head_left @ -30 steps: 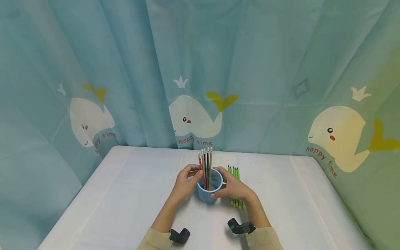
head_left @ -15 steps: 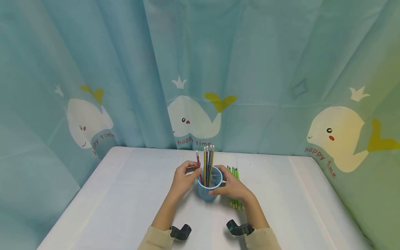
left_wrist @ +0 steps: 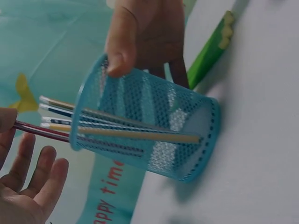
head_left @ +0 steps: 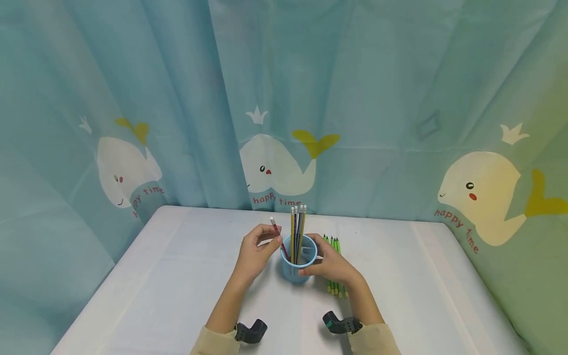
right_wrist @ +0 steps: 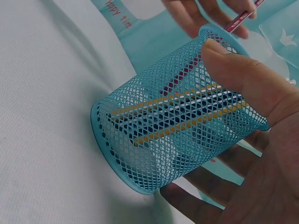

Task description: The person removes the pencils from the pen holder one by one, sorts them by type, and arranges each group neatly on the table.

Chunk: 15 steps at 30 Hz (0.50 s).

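A blue mesh pencil cup (head_left: pixel 295 276) stands at mid-table, and my right hand (head_left: pixel 332 265) grips its right side, thumb near the rim. Several yellow and dark striped pencils (head_left: pixel 298 229) lean inside it, white eraser ends up. Between thumb and fingers, my left hand (head_left: pixel 255 252) pinches a red pencil (head_left: pixel 276 228) near its eraser end. This pencil tilts left over the rim. Through the mesh in the right wrist view, the red pencil's (right_wrist: pixel 182 77) lower end shows inside the cup (right_wrist: pixel 154 179), above its base.
Several green pencils (head_left: pixel 333 286) lie side by side on the white table (head_left: pixel 399 296), right of the cup and partly behind my right hand and forearm. A blue-green curtain (head_left: pixel 377 98) with whale prints hangs beyond the table's far edge.
My left hand has moved left, drawing the red pencil away from the other pencils and tilting it leftward. The other pencils now lean slightly further right. My right hand keeps holding the cup.
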{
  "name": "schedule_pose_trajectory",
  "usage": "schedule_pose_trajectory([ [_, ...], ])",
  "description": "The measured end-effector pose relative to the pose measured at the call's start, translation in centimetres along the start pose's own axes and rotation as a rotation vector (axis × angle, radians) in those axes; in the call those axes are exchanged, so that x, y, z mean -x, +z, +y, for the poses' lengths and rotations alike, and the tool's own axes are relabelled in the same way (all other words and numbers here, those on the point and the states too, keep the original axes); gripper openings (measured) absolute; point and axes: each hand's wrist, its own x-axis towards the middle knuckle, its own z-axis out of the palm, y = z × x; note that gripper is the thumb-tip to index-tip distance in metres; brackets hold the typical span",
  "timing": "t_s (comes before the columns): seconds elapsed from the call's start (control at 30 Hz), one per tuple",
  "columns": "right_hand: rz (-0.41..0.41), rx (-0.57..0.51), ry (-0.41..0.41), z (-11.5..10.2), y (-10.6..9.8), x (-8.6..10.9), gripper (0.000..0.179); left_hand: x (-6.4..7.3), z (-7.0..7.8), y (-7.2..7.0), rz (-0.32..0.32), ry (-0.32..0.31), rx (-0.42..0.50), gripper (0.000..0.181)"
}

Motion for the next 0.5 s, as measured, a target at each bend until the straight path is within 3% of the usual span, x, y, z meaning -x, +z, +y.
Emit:
schedule_pose_trajectory([
  [0.5, -0.004, -0.007, -0.002, -0.2, -0.1, 0.2, 0.082, 0.5, 2.5, -0.6, 0.007, 0.089, 0.053, 0.022],
])
